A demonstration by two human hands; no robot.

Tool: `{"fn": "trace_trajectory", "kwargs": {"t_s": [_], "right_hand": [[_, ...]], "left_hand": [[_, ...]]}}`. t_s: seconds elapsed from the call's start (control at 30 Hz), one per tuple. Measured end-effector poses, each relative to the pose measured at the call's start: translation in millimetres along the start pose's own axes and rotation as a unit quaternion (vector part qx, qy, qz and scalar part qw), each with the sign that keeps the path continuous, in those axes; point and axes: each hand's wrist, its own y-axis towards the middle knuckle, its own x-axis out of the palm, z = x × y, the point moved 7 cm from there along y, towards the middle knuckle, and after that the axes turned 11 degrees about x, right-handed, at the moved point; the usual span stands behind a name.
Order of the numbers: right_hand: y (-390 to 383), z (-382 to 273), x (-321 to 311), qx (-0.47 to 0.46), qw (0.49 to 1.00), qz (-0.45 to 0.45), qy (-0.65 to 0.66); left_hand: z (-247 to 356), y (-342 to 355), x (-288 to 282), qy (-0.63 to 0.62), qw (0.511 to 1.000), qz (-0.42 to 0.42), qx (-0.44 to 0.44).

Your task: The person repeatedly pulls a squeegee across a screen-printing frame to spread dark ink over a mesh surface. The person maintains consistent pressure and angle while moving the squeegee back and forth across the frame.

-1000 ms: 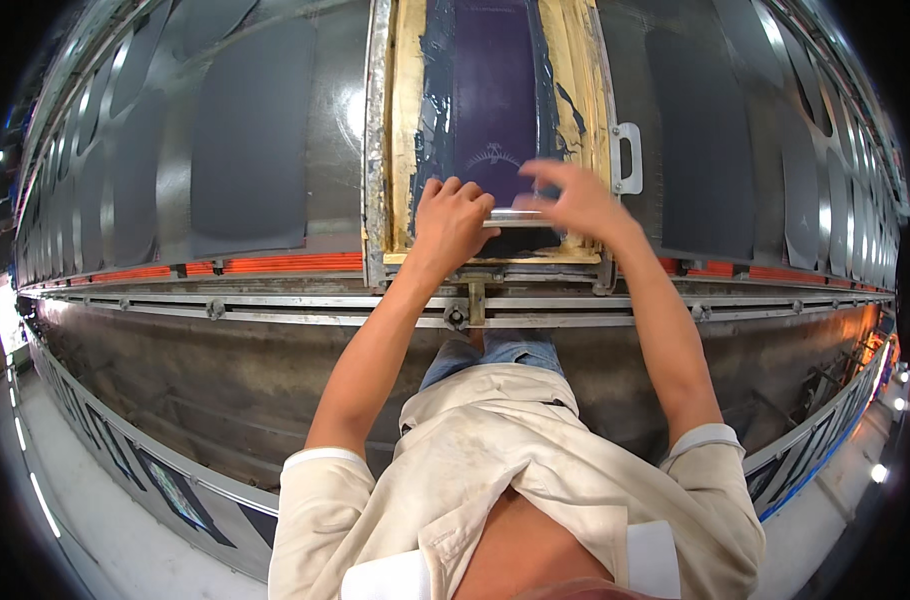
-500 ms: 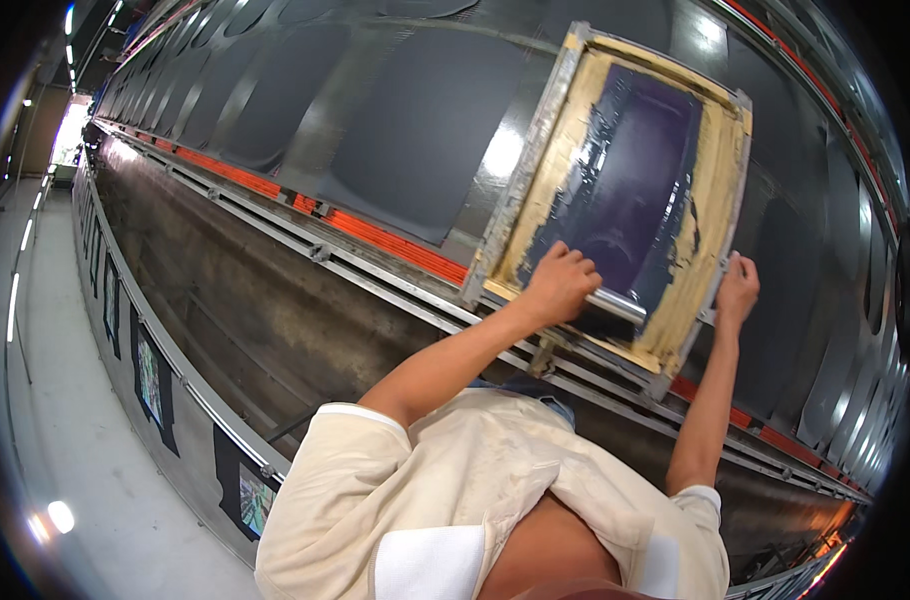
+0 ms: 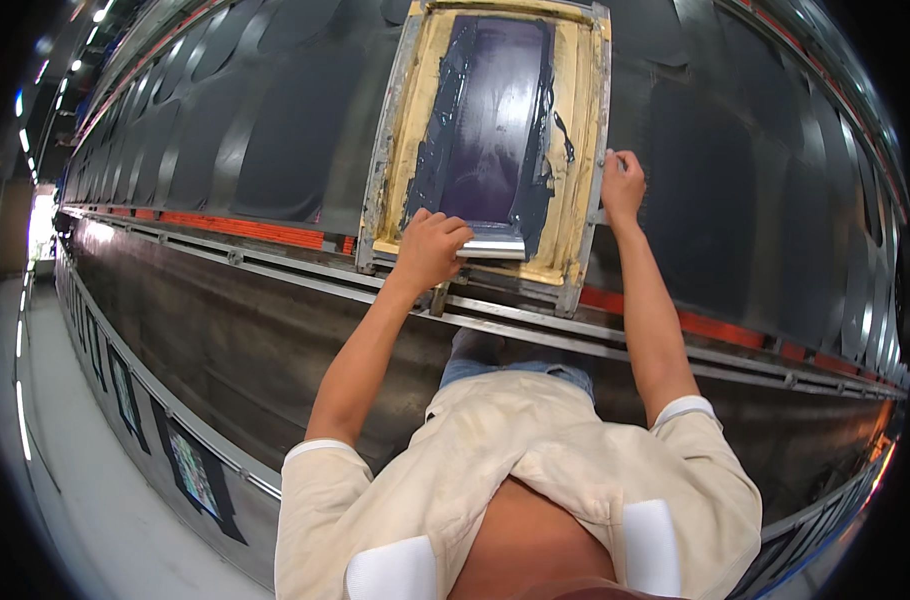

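- The left hand (image 3: pixel 432 248) is curled over the left end of a silver-edged squeegee (image 3: pixel 495 247), holding it inside the near end of a screen-printing frame (image 3: pixel 390 130).
- The right hand (image 3: pixel 623 185) is bent in at the right edge of the frame, fingers folded; it hides what they may be wrapped around, so I cannot tell what it grips.
- The squeegee lies crosswise in the frame, its right end free.
- Within the frame, the purple mesh (image 3: pixel 485 130) runs lengthwise down the middle, glossy with reflected light.
- Thick dark ink (image 3: pixel 437 155) streaks both long sides of that mesh, inside the frame's yellowish border (image 3: pixel 563 190).
- Dark flat panels (image 3: pixel 290 150) lie in a row to the left of the frame, with more to its right.
- A metal rail (image 3: pixel 545 325) runs past the near end of the frame, and an orange-red strip (image 3: pixel 265 230) extends to the frame's left.
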Motion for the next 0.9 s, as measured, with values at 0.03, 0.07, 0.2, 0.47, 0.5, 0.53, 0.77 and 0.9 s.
{"fn": "trace_trajectory", "kwargs": {"t_s": [0.03, 0.07, 0.2, 0.47, 0.5, 0.53, 0.77, 0.9], "right_hand": [[1.0, -2.1, -4.1, -0.006, 1.000, -0.003, 0.003], [3.0, -0.6, -10.1, 0.009, 1.000, 0.019, -0.008], [7.9, 5.9, -11.3, 0.050, 0.996, 0.011, -0.076], [9.8, -2.4, -11.1, 0.045, 0.983, -0.036, -0.175], [11.8, -2.9, -12.5, 0.077, 0.971, -0.062, -0.220], [14.2, -5.0, -15.5, 0.101, 0.956, -0.090, -0.260], [96.2, -104.2, 35.2, -0.096, 0.971, -0.139, -0.170], [149.3, -177.5, 95.5, -0.245, 0.947, -0.189, -0.087]], "left_hand": [[9.3, -2.3, -2.2, 0.009, 1.000, 0.009, 0.019], [17.1, -6.0, -0.6, 0.000, 0.999, 0.012, 0.038], [24.6, -16.8, 3.1, 0.000, 0.998, 0.025, 0.053], [-50.2, 44.8, 16.7, -0.007, 0.999, 0.029, 0.040], [-67.6, 64.4, 16.9, -0.009, 0.998, 0.033, 0.044], [-87.7, 86.6, 16.8, -0.007, 0.998, 0.041, 0.048], [-237.7, 268.0, 32.7, 0.037, 0.995, 0.050, 0.074], [-281.3, 333.9, 26.9, 0.024, 0.995, 0.021, 0.090]]}}
